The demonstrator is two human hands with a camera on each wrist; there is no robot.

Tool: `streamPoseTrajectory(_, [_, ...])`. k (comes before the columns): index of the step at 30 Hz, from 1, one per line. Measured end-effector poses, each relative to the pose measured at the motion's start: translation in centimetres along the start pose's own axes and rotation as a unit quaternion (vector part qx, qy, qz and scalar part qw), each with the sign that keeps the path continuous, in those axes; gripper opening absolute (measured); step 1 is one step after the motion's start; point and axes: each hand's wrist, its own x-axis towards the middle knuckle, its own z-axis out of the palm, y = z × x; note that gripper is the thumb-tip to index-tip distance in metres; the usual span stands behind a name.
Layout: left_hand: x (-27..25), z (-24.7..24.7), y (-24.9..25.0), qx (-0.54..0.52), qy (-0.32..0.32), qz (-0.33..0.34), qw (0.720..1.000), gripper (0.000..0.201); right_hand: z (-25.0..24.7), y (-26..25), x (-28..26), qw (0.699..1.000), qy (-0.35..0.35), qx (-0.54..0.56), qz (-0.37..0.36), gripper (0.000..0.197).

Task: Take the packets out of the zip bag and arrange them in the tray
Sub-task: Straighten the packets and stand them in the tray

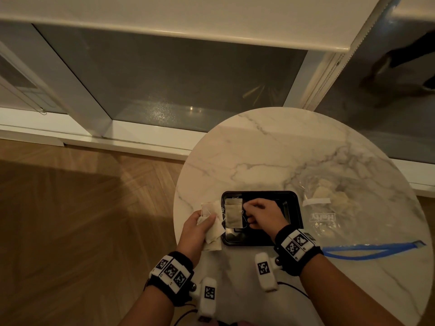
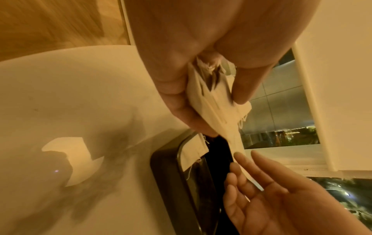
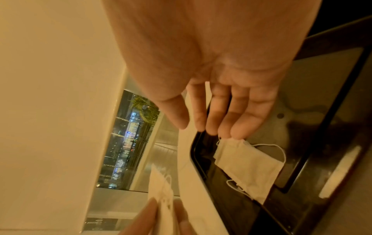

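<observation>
Marble table (image 1: 270, 147): left hand (image 1: 195, 228) grips spare packets (image 1: 213, 228); right hand (image 1: 261, 214), fingers loosely straight, hovers by a packet (image 1: 233, 214) in the tray (image 1: 295, 208).

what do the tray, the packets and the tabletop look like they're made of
Tray: looks like glossy black plastic; its rim and floor throw reflections.
Packets, the one in the tray and the bunch in the left hand: thin matte off-white paper or fabric mesh, with loose strings, like tea bags; which one is unclear.
Tabletop: white with grey veins and a sheen, so marble or a marble-look surface.
</observation>
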Motion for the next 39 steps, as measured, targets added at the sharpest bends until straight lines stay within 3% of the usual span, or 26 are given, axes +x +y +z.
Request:
streamPoseTrajectory(4, [-1.0,1.2,0.3,0.046,-0.071,0.021,0.996,0.018,0.4,-0.4,-2.2,0.994,-0.101,-0.004,-0.046,0.021])
streamPoseTrajectory(10, [-2.0,2.6,0.0,0.084,-0.11,0.047,0.989,0.017,0.6,0.2,-2.5,0.993,-0.055,-0.017,-0.104,0.018])
streamPoseTrajectory(19, [-0.8,0.3,-1.2,0.094,0.004,0.037,0.995,0.018,-0.5,1.3,-0.5,0.998,0.021,0.02,-0.054,0.012])
streamPoseTrajectory(22, [-0.3,-0.8,-2.0,0.102,0.044,0.024,0.994,0.017,-0.5,2.2,0.8,0.998,0.024,-0.044,-0.03,0.01])
streamPoseTrajectory(25, [-0.1,-1.3,-2.7,0.115,0.074,0.014,0.991,0.015,0.0,2.8,1.4,0.987,-0.026,-0.158,-0.005,0.007])
streamPoseTrajectory(28, [0.0,-1.2,-3.3,0.143,0.081,0.018,0.986,0.013,0.7,2.9,1.5,0.971,-0.067,-0.23,-0.011,0.008])
streamPoseTrajectory(32, [-0.1,-0.4,-3.6,0.185,0.069,0.039,0.979,0.013,1.3,2.9,2.2,0.95,-0.054,-0.306,-0.021,0.011])
streamPoseTrajectory(39, [0.6,0.1,-3.7,0.218,0.068,0.053,0.972,0.013,1.8,2.6,2.9,0.953,-0.016,-0.301,-0.012,0.009])
